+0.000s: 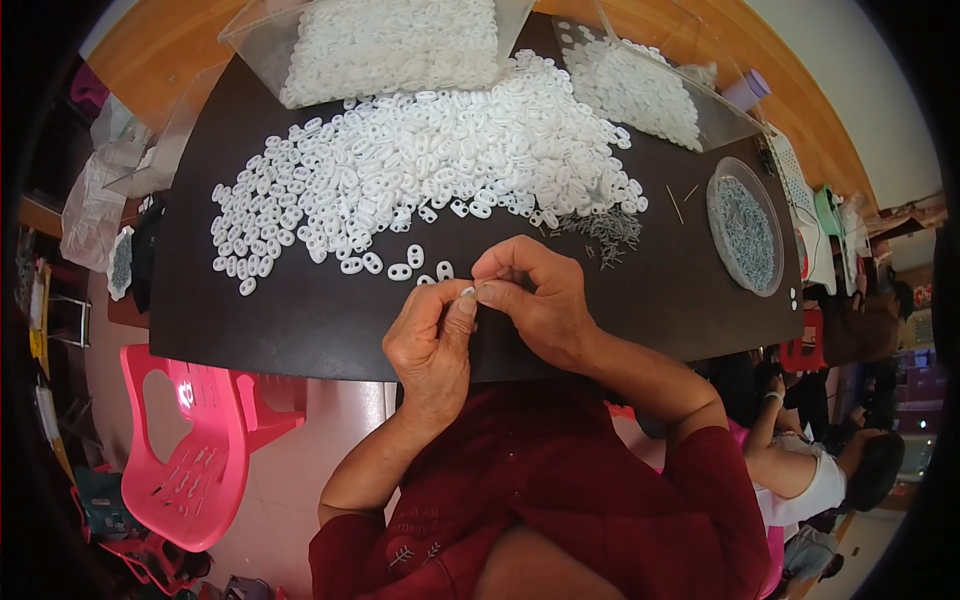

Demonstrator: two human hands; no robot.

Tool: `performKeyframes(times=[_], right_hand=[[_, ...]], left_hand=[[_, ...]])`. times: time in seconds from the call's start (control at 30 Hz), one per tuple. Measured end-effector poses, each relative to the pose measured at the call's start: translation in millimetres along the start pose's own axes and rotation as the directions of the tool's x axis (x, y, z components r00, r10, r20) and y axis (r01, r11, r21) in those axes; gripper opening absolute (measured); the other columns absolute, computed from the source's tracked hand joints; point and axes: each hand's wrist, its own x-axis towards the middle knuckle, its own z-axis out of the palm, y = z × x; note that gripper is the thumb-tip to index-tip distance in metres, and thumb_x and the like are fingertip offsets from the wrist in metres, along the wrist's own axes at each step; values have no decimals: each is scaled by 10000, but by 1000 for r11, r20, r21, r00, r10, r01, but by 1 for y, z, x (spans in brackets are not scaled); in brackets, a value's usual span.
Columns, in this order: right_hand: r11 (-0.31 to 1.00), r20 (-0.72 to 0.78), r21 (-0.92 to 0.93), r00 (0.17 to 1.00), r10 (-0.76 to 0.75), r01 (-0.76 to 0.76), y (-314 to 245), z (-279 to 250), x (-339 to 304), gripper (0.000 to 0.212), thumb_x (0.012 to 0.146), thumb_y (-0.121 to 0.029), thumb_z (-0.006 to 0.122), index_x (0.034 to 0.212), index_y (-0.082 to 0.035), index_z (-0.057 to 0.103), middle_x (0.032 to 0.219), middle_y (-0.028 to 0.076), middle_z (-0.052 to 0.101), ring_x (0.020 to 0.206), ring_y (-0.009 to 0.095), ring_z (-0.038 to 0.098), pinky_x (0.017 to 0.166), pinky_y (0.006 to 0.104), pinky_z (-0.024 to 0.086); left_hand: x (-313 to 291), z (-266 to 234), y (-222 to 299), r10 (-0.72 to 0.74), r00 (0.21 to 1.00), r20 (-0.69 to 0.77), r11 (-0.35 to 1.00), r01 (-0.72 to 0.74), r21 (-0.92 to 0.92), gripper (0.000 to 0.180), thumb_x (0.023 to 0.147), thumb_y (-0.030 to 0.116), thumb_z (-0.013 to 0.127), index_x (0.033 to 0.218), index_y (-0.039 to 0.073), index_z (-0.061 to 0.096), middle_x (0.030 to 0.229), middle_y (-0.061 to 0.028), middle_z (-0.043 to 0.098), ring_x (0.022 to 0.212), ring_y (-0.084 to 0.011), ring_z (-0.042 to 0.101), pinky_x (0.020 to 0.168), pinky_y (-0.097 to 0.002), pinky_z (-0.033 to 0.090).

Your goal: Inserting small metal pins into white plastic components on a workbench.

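Dark table (290,325), pinched white piece (468,291), axis unclear

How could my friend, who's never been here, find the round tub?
Find the dark table, then look near its right edge. The clear tub there holds small grey pieces; unlike the straight-sided bins of white pieces, it is round.

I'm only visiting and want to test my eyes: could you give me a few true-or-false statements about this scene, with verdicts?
1. The hands are far apart. False: the left hand and right hand have their fingertips close together.
2. A round tub stands right of the pile of white pieces. True.
3. The table is bare. False: the pile of white pieces lies on the dark table.
4. The shirt is dark red. True.
5. Small grey pieces lie beside the pile. True.
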Motion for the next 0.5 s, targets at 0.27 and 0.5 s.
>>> performKeyframes(times=[0.27,0.5], right_hand=[[920,102,-308,970,-222,243,-4,-12,22,140,791,-42,652,929,-28,633,817,44,618,763,145,575,686,269,457],[599,266,-621,855,-446,505,10,5,29,243,686,-83,716,921,-84,654,801,47,550,773,228,518,666,337,431]], left_hand=[[5,-26,6,-265,964,-37,883,227,-412,103,870,51,612,944,-19,620,780,-82,632,596,-92,546,530,-206,450],[15,-40,11,-284,949,-135,871,197,-450,105,868,41,612,943,-32,616,766,-95,636,579,-101,555,516,-213,455]])
